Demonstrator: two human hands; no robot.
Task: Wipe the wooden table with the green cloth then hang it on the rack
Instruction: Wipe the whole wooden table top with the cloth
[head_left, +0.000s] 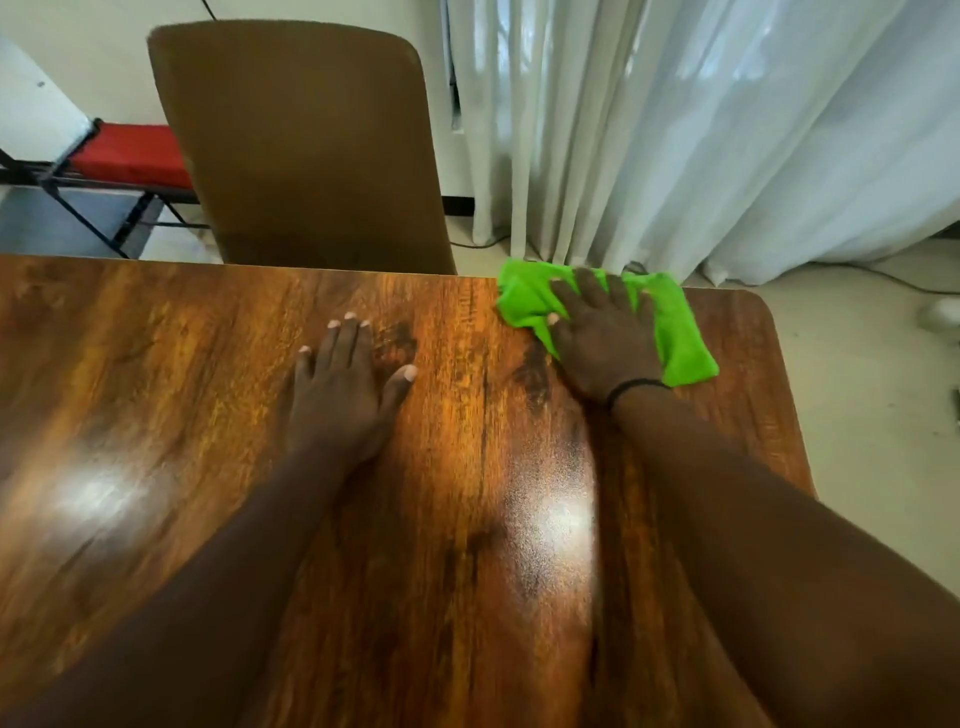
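Far left, beyond the surface (156, 415): a red cushion (130, 153) is sitting on a black metal frame (88, 192). Next along, a brown chair (311, 150) is standing against the far edge, its padded back rising above the wood.

The left hand (337, 395) is lying flat, palm down, on glossy dark-grained wood; fingers (348, 338) are spread apart and holding nothing. Open wood is stretching to its left and toward the near edge, with two bright glare patches.

The right hand (602, 348) is pressing flat on the green cloth (680, 343), fingers splayed over it rather than gripping. The cloth is bunched and soft-looking, lying at the far edge near the rounded right corner. A black band (636, 387) is circling that wrist.

Behind it, white curtains (701, 130) are hanging to the pale floor (872, 415).
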